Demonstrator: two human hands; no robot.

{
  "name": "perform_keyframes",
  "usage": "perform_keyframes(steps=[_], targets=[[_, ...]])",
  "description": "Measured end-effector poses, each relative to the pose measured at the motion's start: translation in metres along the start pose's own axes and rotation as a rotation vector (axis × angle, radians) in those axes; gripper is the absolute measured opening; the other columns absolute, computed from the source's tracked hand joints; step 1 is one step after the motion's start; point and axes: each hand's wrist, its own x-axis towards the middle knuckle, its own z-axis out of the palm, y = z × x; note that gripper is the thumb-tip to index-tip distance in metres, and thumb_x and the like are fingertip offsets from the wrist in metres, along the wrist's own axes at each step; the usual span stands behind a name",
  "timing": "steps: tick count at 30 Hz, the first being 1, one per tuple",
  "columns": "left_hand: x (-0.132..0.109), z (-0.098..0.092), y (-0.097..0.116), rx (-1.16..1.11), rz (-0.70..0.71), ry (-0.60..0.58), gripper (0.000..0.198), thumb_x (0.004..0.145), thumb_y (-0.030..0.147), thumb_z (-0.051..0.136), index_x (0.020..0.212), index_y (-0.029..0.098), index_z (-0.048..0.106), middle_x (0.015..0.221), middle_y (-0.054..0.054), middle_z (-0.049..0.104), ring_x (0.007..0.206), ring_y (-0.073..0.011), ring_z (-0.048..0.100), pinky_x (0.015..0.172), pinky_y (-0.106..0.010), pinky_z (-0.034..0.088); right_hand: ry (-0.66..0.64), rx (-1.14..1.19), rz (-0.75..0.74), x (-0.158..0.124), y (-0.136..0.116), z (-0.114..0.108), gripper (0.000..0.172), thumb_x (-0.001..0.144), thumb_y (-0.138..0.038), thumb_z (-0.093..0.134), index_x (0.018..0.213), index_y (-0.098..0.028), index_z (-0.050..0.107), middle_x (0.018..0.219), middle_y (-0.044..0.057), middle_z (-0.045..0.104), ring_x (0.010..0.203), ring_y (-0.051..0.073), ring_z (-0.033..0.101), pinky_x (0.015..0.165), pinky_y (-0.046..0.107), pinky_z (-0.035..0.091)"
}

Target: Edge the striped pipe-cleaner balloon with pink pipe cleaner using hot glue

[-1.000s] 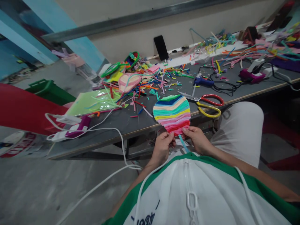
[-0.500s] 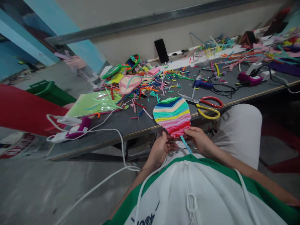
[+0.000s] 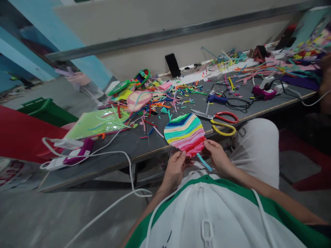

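Observation:
Both of my hands hold a round striped pipe-cleaner piece at the near edge of the table. Its bands run from green and blue through cream, turquoise and yellow to pink and red. A light-blue pipe-cleaner stem sticks out at its bottom, and a teal bit stands at its top. My left hand pinches the lower left rim, thumb on top, other fingers partly hidden beneath. On the lower right rim my right hand grips with thumb and fingers. Scissors with one red and one yellow handle lie just beyond.
A blue glue gun lies behind the scissors. Cut pipe-cleaner pieces litter the table. A phone leans on the wall. White cable hangs over the edge from a purple-and-white power strip. Part of another person shows far right.
My left thumb has moved up onto the rim of the striped piece. The view has turned slightly, so the table scene sits further left. Another person's blurred arm has appeared at the right edge.

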Motion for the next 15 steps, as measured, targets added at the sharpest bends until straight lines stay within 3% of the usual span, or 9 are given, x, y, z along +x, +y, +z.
perform_keyframes(steps=[7,11,15], targets=[[-0.003,0.006,0.011,-0.121,-0.003,-0.027,0.054,0.077,0.062,0.054,0.106,0.016,0.057,0.084,-0.008,0.069,0.069,-0.0179,0.066,0.058,-0.028,0.051,-0.080,-0.071,0.099,-0.004,0.005,0.002,0.025,0.067,-0.039,0.073,0.073,-0.016,0.064,0.063,-0.002,0.061,0.057,0.009,0.052,0.058,0.023,0.040],[0.001,0.003,0.012,-0.045,0.022,0.001,0.038,0.077,0.046,0.064,0.100,0.016,0.055,0.079,-0.005,0.069,0.057,-0.0141,0.064,0.053,-0.025,0.050,-0.144,-0.108,0.166,0.000,-0.004,-0.004,0.027,0.065,-0.038,0.075,0.075,-0.015,0.065,0.064,0.002,0.062,0.058,0.011,0.055,0.055,0.024,0.041],[0.004,-0.004,0.013,-0.003,-0.024,-0.021,0.032,0.077,0.040,0.067,0.093,0.016,0.053,0.072,-0.002,0.067,0.052,-0.0129,0.061,0.048,-0.023,0.048,-0.107,-0.124,0.093,0.013,-0.013,-0.013,0.028,0.073,-0.045,0.068,0.074,-0.017,0.063,0.065,0.000,0.061,0.059,0.011,0.055,0.057,0.023,0.043]])
